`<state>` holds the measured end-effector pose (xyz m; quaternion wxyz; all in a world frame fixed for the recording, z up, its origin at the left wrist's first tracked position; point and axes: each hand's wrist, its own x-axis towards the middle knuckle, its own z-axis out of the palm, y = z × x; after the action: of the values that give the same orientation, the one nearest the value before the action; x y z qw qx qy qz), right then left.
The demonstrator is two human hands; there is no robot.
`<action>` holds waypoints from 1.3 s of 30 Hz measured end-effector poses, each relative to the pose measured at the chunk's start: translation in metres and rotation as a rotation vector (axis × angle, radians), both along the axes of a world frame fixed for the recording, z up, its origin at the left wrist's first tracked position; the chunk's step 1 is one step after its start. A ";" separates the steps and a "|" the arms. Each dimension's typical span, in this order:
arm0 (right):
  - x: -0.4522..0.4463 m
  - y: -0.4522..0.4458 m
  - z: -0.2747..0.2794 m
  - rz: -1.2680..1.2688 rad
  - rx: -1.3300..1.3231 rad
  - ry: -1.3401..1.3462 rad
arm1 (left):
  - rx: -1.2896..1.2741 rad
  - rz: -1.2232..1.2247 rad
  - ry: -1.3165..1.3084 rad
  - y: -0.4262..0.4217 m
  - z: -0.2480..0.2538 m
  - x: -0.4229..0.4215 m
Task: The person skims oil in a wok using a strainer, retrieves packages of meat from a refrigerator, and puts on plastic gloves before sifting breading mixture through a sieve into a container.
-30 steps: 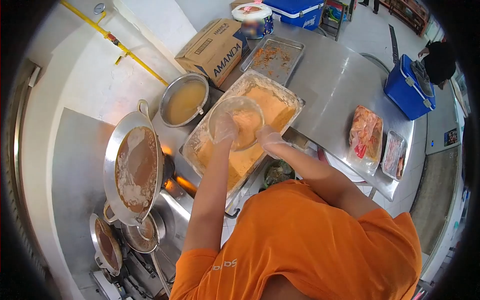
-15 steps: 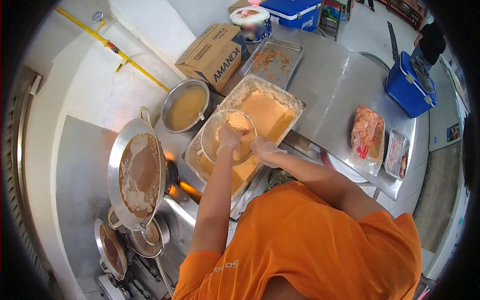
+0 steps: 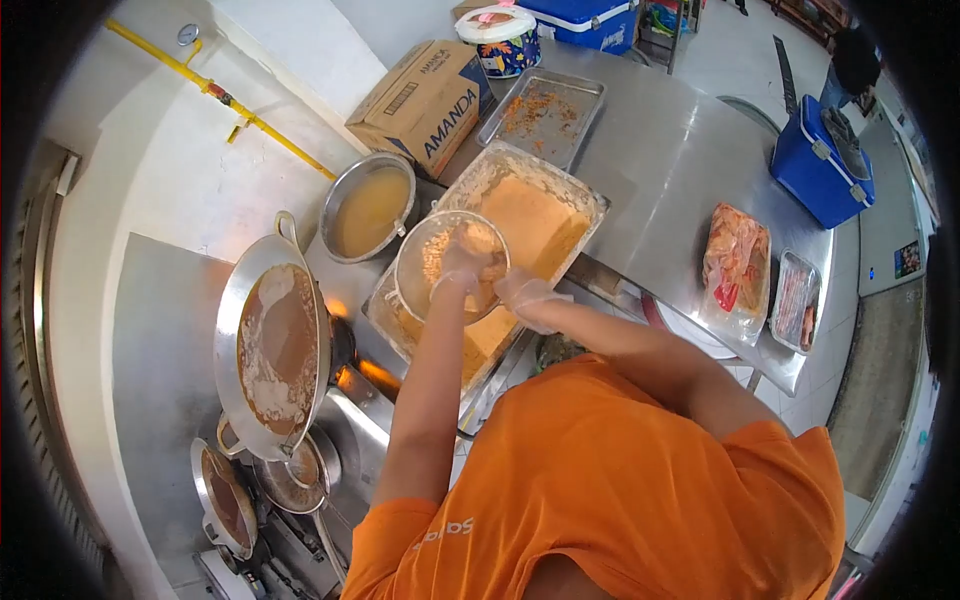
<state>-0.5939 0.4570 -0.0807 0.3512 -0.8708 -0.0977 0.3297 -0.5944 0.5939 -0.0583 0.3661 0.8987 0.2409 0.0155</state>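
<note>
A round sieve-like basket (image 3: pixel 412 275) with coated pieces (image 3: pixel 436 250) in it is held over a deep rectangular tray (image 3: pixel 590 203) of orange-tan powder (image 3: pixel 522 215). My left hand (image 3: pixel 460 272), in a clear plastic glove, reaches inside the basket among the pieces; its fingertips are blurred and partly hidden. At the basket's right rim, my right hand (image 3: pixel 525 297), also gloved, is closed on the edge.
Left of the tray stand a bowl of cloudy liquid (image 3: pixel 368 212) and a large wok of oil (image 3: pixel 280 340) above a flame (image 3: pixel 375 376). Behind are a cardboard box (image 3: pixel 425 105) and a crumb-strewn tray (image 3: pixel 548 115). Bagged meat (image 3: pixel 735 262) lies at right; a person (image 3: pixel 850 65) is beyond.
The basket has shifted left over the tray with both hands, and the pieces in it show more clearly. My left hand has moved among them. The distant person has changed position.
</note>
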 end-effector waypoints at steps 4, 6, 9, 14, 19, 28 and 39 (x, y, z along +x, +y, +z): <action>0.035 -0.022 -0.026 0.236 -0.121 -0.293 | 0.194 -0.139 0.087 0.017 0.004 0.009; 0.025 -0.032 0.023 -0.067 0.014 -0.147 | 0.218 -0.189 0.080 0.014 0.004 0.007; 0.026 -0.027 0.018 -0.164 0.104 -0.061 | 0.294 -0.083 0.074 0.002 0.017 0.005; 0.003 -0.012 0.026 -0.159 0.107 0.037 | 0.135 0.022 0.000 0.020 0.013 0.009; 0.030 -0.015 0.002 -0.124 0.110 -0.053 | -0.043 -0.013 0.155 0.031 0.036 0.012; 0.037 -0.010 -0.038 -0.069 0.044 -0.234 | -0.713 -0.001 -0.058 0.036 0.054 0.010; 0.014 -0.029 0.021 -0.107 0.088 0.062 | 0.223 -0.191 0.294 0.003 0.051 -0.007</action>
<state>-0.5797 0.4282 -0.0593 0.4089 -0.8480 -0.0547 0.3328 -0.6011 0.5969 -0.0076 0.2250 0.9450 0.2024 -0.1239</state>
